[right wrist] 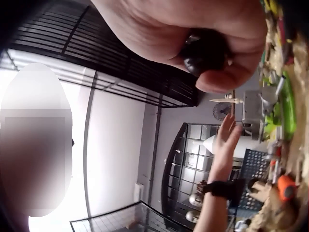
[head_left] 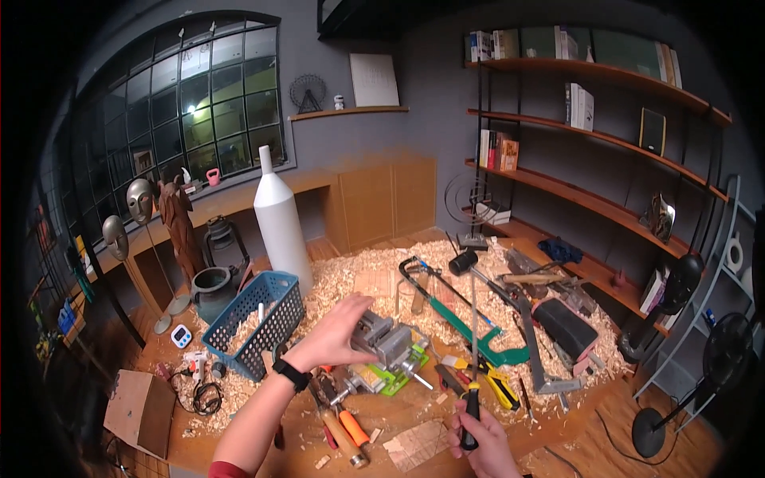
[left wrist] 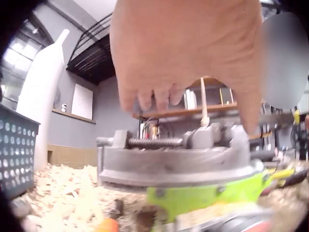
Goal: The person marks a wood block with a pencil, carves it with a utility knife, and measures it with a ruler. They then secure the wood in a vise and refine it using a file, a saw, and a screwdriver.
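My left hand (head_left: 335, 331), a dark watch on its wrist, spreads its fingers over a grey metal bench vise (head_left: 390, 341) on a bright green base (head_left: 390, 379). In the left wrist view, the fingers (left wrist: 147, 99) hang above the vise, with the thumb down near its right end. A slim pale wooden piece (left wrist: 203, 104) stands upright at the vise jaws; the right wrist view shows its pointed tip. Low in the head view, my right hand (head_left: 488, 446) grips the black handle of a long, thin-shafted tool (head_left: 472, 410) with a yellow collar, its grey shaft pointing up and away.
Wood shavings (head_left: 358, 267) cover much of the table. A blue perforated basket (head_left: 253, 325) stands left of the vise; a green-framed hacksaw (head_left: 462, 323) lies right of it. Orange-handled tools (head_left: 353, 428) and a flat wooden board (head_left: 418, 446) lie in front. A tall white bottle (head_left: 280, 219) rises behind.
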`<state>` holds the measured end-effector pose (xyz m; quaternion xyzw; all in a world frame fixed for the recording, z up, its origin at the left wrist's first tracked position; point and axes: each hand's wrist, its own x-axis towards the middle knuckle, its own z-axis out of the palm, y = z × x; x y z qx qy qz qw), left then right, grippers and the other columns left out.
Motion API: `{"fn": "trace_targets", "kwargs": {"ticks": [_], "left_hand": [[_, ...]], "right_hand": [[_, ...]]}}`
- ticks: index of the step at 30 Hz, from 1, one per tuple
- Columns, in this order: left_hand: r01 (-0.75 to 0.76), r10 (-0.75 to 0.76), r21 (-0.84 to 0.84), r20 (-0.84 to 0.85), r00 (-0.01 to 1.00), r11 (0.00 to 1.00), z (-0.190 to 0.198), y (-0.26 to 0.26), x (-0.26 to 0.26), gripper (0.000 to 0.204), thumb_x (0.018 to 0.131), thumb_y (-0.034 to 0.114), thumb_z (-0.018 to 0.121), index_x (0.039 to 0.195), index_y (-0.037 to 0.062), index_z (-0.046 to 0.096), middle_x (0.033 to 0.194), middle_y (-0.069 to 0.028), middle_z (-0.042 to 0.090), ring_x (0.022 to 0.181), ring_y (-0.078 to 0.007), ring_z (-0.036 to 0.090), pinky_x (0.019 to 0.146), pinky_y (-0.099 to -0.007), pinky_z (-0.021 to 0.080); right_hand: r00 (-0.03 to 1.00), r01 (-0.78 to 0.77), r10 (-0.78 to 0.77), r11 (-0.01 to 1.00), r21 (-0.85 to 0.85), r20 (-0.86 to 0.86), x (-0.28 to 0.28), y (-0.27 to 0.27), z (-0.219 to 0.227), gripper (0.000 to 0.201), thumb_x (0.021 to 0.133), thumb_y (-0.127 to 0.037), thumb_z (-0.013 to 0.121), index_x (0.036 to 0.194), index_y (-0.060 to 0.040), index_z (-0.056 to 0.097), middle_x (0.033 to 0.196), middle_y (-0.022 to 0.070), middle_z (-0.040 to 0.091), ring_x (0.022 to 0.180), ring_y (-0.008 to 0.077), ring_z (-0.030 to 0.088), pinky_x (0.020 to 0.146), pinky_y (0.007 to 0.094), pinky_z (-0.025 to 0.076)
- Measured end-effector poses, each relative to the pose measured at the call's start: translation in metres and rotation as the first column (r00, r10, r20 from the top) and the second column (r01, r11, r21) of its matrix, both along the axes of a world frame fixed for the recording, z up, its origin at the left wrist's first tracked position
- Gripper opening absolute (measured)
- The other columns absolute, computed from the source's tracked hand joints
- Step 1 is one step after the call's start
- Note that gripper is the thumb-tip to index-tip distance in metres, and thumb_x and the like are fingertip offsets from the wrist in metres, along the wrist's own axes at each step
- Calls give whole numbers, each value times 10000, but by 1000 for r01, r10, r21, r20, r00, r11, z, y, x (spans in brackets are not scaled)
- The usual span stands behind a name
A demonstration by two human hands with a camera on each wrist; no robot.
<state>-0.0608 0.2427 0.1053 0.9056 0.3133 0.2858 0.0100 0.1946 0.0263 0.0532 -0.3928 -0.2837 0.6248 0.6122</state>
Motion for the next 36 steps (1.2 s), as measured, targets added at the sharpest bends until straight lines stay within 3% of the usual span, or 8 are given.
{"fn": "trace_targets", "kwargs": {"ticks": [2, 8, 11, 16, 20, 22, 24, 36], "left_hand": [[76, -85, -48, -213, 973, 996, -4, 21, 6, 1078, 642, 517, 849, 1466, 7, 376, 1482, -245, 418, 1423, -389, 336, 1187, -513, 218], [32, -165, -346, -365, 916, 938, 2, 43, 20, 987, 598, 590, 856, 1321, 10, 517, 1233, -160, 643, 1186, -324, 594, 1158, -621, 175], [46, -78, -140, -236, 969, 989, -18, 40, 14, 997, 572, 649, 825, 1288, 7, 563, 1152, -159, 683, 1127, -313, 631, 1171, -597, 154], [-311, 296, -102, -139, 945, 945, -22, 2, 17, 882, 596, 694, 784, 1083, -21, 615, 866, -186, 707, 880, -342, 697, 1125, -620, 253], [-446, 442, -42, -80, 893, 894, -28, -16, 20, 900, 607, 677, 798, 1089, -62, 615, 925, -238, 690, 891, -380, 686, 1030, -536, 420], [-417, 416, -44, -30, 909, 908, -32, -16, 18, 823, 630, 654, 794, 1018, -48, 606, 883, -239, 681, 867, -380, 683, 958, -504, 467], [-366, 367, -50, 26, 930, 929, -32, -14, 14, 727, 679, 580, 798, 978, -52, 597, 862, -252, 673, 853, -404, 673, 781, -436, 545], [-292, 288, -272, -55, 956, 917, -16, -12, 5, 774, 694, 432, 828, 1220, -78, 578, 960, -270, 677, 896, -385, 683, 808, -410, 540]], "right_hand": [[997, 4, -13, 994, -113, -80, -5, -3, 16, 62, 999, -140, 562, 951, -114, 535, 767, -14, 540, 632, 90, 515, 526, 213, 380], [999, -47, 47, 999, -24, -11, -8, 1, 4, 68, 1010, -133, 549, 953, -105, 524, 731, -29, 486, 584, 64, 453, 492, 204, 318], [996, -77, 79, 996, -33, 41, -16, 1, 8, 61, 1030, -154, 531, 992, -106, 530, 715, -42, 452, 563, 47, 416, 484, 200, 302], [994, -108, 108, 994, -10, -16, -25, 7, 14, 63, 1039, -158, 515, 1045, -99, 537, 707, -40, 445, 556, 49, 410, 485, 192, 303], [982, -182, 182, 983, -4, -58, -32, 19, 4, 200, 1057, -190, 456, 1205, -61, 492, 714, 2, 482, 499, 78, 403, 453, 211, 294], [954, -291, 291, 957, 4, -71, -38, 25, 11, 436, 1075, -221, 394, 1469, -36, 373, 714, 8, 466, 483, 88, 373, 466, 227, 276], [945, -320, 318, 947, -15, -77, -45, 30, 13, 423, 1074, -219, 396, 1454, -34, 390, 710, 5, 465, 484, 83, 372, 461, 227, 273], [934, -358, 357, 930, -81, -21, -68, 46, 26, 419, 1067, -200, 403, 1452, -34, 404, 707, 4, 448, 465, 55, 310, 423, 213, 243]]}}
